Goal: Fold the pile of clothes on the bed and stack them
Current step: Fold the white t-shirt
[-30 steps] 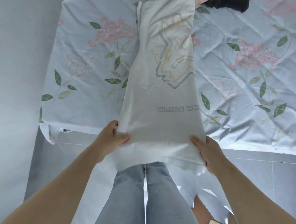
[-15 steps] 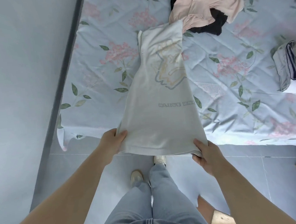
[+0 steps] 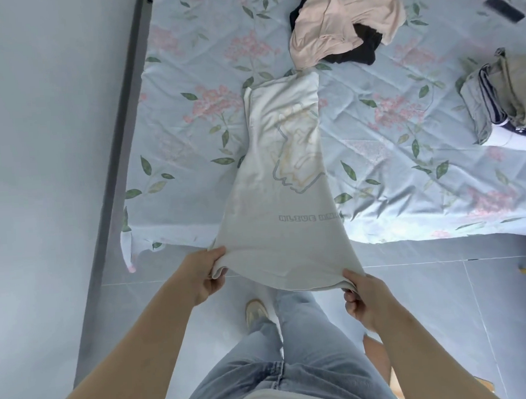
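I'm seeing the shirt [image 3: 286,197] drawn further off the bed [image 3: 189,142] than half a second ago. Its near hem is now out past the bed's near edge, over the floor [image 3: 449,295], and it sags in a curve where it ran straight before. More of the bed has come into view, and so has more of the folded stack [image 3: 497,98] at the bed's right side.

The left hand [image 3: 203,278] pinches the hem's left corner, thumb on top and fingers curled under. The right hand [image 3: 365,298] grips the right corner with its fingers curled round the cloth.

The shirt is white and folded lengthwise into a long strip. Its far end lies flat on the bed, just short of the pink garment [image 3: 336,22] that is heaped over a black one [image 3: 360,49]. A pale outline print faces up, with a line of grey lettering below it that reads backwards.
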Demonstrator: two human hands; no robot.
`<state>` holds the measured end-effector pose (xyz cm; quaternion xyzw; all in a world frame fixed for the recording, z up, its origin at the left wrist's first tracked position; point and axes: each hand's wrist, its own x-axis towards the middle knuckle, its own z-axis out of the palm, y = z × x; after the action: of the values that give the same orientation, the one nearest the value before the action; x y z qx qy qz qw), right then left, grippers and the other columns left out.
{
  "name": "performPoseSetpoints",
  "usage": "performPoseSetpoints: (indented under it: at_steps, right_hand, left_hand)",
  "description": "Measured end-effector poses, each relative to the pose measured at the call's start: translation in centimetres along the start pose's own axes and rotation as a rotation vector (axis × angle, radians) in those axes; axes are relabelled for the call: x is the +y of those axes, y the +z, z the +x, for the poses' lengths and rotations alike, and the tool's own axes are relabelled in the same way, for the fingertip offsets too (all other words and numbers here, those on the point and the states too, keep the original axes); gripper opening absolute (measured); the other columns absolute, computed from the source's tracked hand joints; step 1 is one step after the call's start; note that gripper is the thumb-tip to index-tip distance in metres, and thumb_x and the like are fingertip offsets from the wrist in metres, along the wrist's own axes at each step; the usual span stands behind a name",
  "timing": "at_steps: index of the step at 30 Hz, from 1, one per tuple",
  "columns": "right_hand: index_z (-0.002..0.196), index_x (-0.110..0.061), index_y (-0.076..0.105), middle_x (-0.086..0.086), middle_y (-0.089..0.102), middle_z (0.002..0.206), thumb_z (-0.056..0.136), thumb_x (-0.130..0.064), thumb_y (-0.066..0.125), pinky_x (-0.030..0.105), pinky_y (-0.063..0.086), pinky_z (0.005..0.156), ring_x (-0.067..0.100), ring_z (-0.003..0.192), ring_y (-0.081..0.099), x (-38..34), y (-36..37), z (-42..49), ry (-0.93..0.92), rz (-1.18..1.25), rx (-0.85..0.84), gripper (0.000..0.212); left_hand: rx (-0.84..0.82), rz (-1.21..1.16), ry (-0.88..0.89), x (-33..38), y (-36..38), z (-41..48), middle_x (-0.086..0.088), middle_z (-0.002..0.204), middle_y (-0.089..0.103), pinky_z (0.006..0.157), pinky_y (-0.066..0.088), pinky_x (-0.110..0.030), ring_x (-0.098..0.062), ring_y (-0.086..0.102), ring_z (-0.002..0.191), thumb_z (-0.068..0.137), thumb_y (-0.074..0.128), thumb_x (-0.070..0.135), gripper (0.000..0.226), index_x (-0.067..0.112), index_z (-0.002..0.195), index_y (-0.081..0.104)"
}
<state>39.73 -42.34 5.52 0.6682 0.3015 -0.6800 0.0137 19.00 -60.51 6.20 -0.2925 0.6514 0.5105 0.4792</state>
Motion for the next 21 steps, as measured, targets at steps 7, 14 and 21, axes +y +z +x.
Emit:
performPoseSetpoints:
  at_steps: [7, 14, 21]
  right_hand:
    - [0.083, -0.011, 0.061, 0.0, 0.055, 0.049, 0.09, -0.012, 0.057, 0.018, 0.04, 0.037, 0.009, 0.036, 0.045, -7.1, 2.0, 1.1, -0.063, 0.106, -0.043, 0.008]
    - [0.083, -0.012, 0.056, 0.003, 0.057, 0.057, 0.093, -0.017, 0.056, 0.02, 0.044, 0.047, 0.012, 0.052, 0.05, -18.1, 6.3, 5.3, -0.058, 0.263, -0.077, 0.012]
    - [0.082, -0.012, 0.056, 0.004, 0.055, 0.067, 0.093, -0.017, 0.056, 0.021, 0.046, 0.048, 0.012, 0.054, 0.05, -30.3, 10.8, 10.8, 0.008, 0.158, -0.108, 0.012]
  left_hand:
    - [-0.122, -0.223, -0.033, 6.3, 3.7, 0.8, 0.0, 0.035, 0.046, 0.031, 0.037, -0.011, -0.004, 0.043, 0.027, 0.094, 0.054, 0.014, 0.022, 0.009, 0.073, 0.05]
    - [-0.13, -0.347, -0.004, 16.0, 9.7, 3.9, -0.002, 0.038, 0.049, 0.032, 0.04, -0.012, -0.005, 0.047, 0.03, 0.096, 0.05, 0.013, 0.025, 0.007, 0.073, 0.049]
    - [-0.046, -0.435, -0.034, 24.7, 15.2, 8.0, -0.001, 0.04, 0.05, 0.033, 0.043, -0.014, -0.004, 0.046, 0.031, 0.095, 0.051, 0.011, 0.029, 0.006, 0.066, 0.051]
